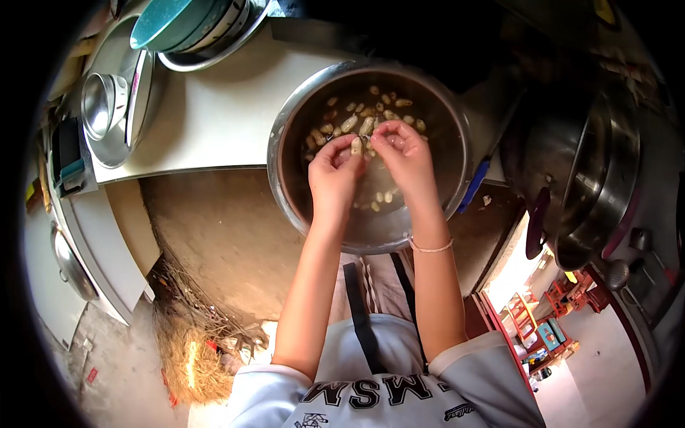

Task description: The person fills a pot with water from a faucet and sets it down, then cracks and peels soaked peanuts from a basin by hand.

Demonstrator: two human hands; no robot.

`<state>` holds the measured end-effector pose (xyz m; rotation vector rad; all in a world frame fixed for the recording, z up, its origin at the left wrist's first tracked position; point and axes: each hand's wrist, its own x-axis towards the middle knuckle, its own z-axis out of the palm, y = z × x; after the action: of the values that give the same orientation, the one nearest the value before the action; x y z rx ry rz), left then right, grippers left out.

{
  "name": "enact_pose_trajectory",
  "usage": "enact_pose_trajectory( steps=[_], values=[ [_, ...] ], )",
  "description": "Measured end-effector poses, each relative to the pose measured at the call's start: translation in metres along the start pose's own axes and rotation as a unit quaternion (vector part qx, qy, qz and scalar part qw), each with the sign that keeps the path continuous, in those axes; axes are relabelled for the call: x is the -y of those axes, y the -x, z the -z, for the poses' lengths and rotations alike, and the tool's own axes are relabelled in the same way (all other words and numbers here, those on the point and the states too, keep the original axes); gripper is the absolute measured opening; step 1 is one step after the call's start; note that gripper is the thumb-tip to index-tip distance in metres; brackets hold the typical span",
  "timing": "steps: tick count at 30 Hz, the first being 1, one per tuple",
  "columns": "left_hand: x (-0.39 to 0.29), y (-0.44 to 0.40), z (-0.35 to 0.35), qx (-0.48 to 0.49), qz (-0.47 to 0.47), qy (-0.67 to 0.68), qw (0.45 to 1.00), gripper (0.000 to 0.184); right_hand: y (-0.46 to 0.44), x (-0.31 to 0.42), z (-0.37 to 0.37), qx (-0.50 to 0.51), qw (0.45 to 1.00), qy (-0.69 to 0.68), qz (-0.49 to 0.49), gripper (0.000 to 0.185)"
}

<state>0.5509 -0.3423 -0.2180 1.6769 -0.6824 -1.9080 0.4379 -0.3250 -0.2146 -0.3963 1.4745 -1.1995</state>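
A wide metal basin holds cloudy water with several unshelled peanuts floating along its far side. My left hand is over the basin, its thumb and fingers pinched on a pale peanut. Close beside it, my right hand has its fingertips pressed together, almost meeting the left fingertips; what lies between them is too small to make out. Several smaller pale pieces lie in the water below my hands.
A pale counter extends left, bearing a teal bowl on stacked dishes and a small metal bowl. A blue handle sticks out right of the basin, near large dark pans. Straw and twigs lie on the floor lower left.
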Motion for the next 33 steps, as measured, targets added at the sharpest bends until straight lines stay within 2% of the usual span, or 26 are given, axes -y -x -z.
enact_pose_trajectory(
  steps=[2,4,6,8,10,13,14,16,18,23,30,33],
  values=[
    [-0.006,0.001,-0.001,0.023,-0.039,0.049,0.998,0.028,0.0,0.008,-0.002,0.038,0.998,-0.035,-0.029,0.009],
    [-0.013,0.008,0.0,0.032,-0.034,0.075,0.996,0.029,0.005,0.013,-0.007,0.051,0.998,-0.038,-0.021,0.011],
    [-0.022,0.018,0.001,0.038,-0.086,0.08,0.992,0.033,0.013,0.025,-0.013,0.061,0.996,-0.051,-0.03,0.012],
    [-0.034,0.032,0.007,0.033,-0.119,0.012,0.992,0.037,0.021,0.032,-0.011,0.078,0.994,-0.075,-0.025,0.014],
    [-0.044,0.042,0.014,0.058,-0.222,-0.099,0.968,0.038,0.031,0.043,-0.013,0.096,0.991,-0.091,0.022,0.015],
    [-0.059,0.06,0.01,0.066,-0.211,-0.016,0.975,0.039,0.04,0.051,-0.017,0.113,0.987,-0.106,0.05,0.018],
    [-0.062,0.061,0.011,0.065,-0.21,-0.015,0.976,0.039,0.042,0.053,-0.019,0.119,0.984,-0.114,0.075,0.018],
    [-0.066,0.063,0.014,0.078,-0.268,-0.06,0.958,0.04,0.044,0.056,-0.018,0.14,0.976,-0.146,0.082,0.019],
    [-0.068,0.065,0.012,0.073,-0.26,-0.041,0.962,0.039,0.046,0.061,-0.019,0.153,0.973,-0.117,0.131,0.02],
    [-0.071,0.065,0.015,0.072,-0.311,-0.111,0.941,0.041,0.05,0.072,-0.019,0.13,0.979,-0.09,0.131,0.019],
    [-0.074,0.068,0.011,0.076,-0.359,-0.122,0.922,0.049,0.052,0.085,-0.013,0.11,0.976,0.023,0.186,0.015],
    [-0.076,0.069,0.015,0.124,-0.342,-0.183,0.913,0.051,0.051,0.09,-0.011,0.11,0.968,0.074,0.212,0.014]
  ],
)
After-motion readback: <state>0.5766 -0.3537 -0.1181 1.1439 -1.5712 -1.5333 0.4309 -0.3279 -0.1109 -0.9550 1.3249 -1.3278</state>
